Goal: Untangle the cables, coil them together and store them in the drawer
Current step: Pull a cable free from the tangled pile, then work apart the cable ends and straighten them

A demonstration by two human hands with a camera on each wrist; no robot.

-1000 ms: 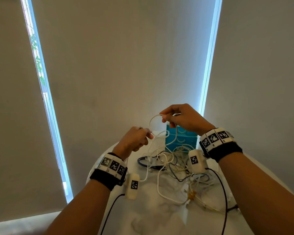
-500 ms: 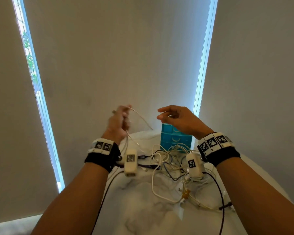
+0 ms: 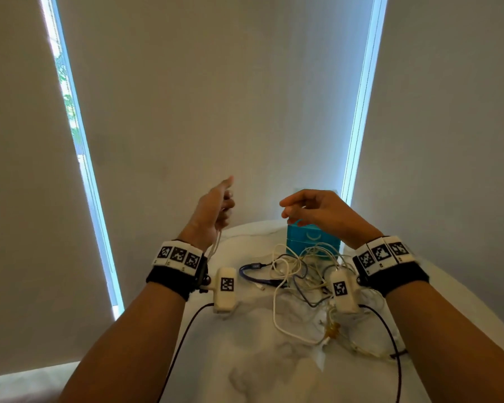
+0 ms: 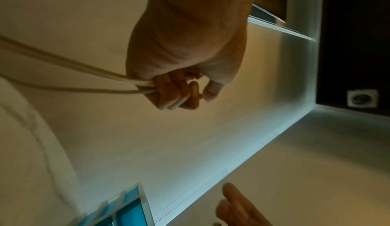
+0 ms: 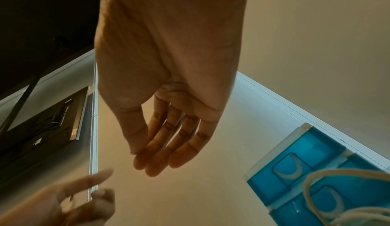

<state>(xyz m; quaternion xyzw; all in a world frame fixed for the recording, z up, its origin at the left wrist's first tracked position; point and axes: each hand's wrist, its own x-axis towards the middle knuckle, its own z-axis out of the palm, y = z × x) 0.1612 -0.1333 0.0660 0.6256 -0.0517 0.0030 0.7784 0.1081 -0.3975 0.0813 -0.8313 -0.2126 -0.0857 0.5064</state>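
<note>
A tangle of white, blue and yellowish cables (image 3: 300,274) lies on the white marble table (image 3: 253,359) in front of a small blue drawer unit (image 3: 312,239). My left hand (image 3: 216,207) is raised above the table's far left edge. Its fingers curl round several strands of a white cable (image 4: 88,77), which hangs down past the wrist (image 3: 216,245). My right hand (image 3: 309,207) hovers above the drawer unit (image 5: 312,167), fingers relaxed and nearly straight (image 5: 168,147), holding nothing.
Pale roller blinds with bright gaps at their sides fill the background behind the table. Black leads run from the wrist cameras (image 3: 226,289) along both forearms. The table's near part (image 3: 245,379) carries no cables.
My right hand has let go of the white cable loop and relaxed. My left hand has risen and swung left, gathering the white cable into its grip.
</note>
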